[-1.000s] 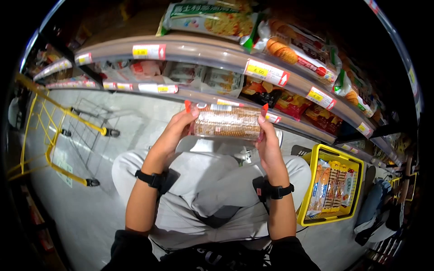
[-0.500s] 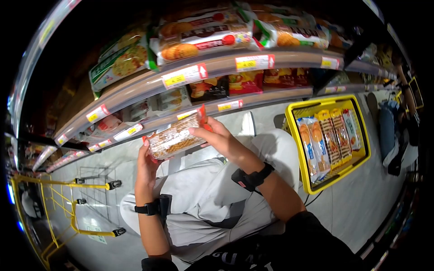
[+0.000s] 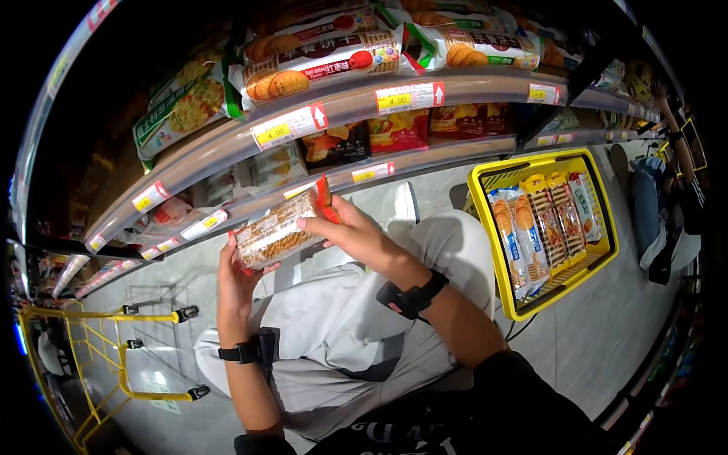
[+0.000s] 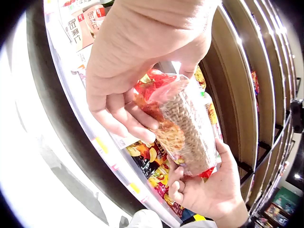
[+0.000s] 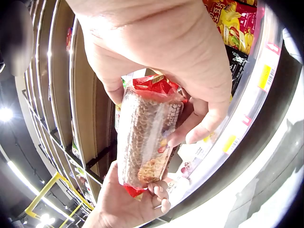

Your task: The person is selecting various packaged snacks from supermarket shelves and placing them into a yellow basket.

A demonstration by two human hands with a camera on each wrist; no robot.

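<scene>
In the head view both hands hold a clear-wrapped pack of biscuits (image 3: 273,235) with red ends, tilted above the lap in front of the lower shelf. My left hand (image 3: 240,282) grips its lower left end. The right hand (image 3: 364,236) grips the upper right end, thumb across the top. The left wrist view shows the left hand (image 4: 147,52) with fingers bent round one red end of the pack (image 4: 192,128). From the right wrist, the right hand (image 5: 166,47) pinches the other end of the pack (image 5: 142,133), whose printed side shows a biscuit picture.
A yellow shopping basket (image 3: 565,283) with several biscuit packs stands on the floor at the right. Shelves with price tags (image 3: 288,127) and snack bags (image 3: 398,133) run across the front. A yellow-framed cart (image 3: 163,396) is at the left. Another person's legs (image 3: 648,205) show far right.
The pack has gone from level to tilted, right end raised, and moved left. The right hand has shifted inward with its thumb over the pack. The head view has turned towards the right.
</scene>
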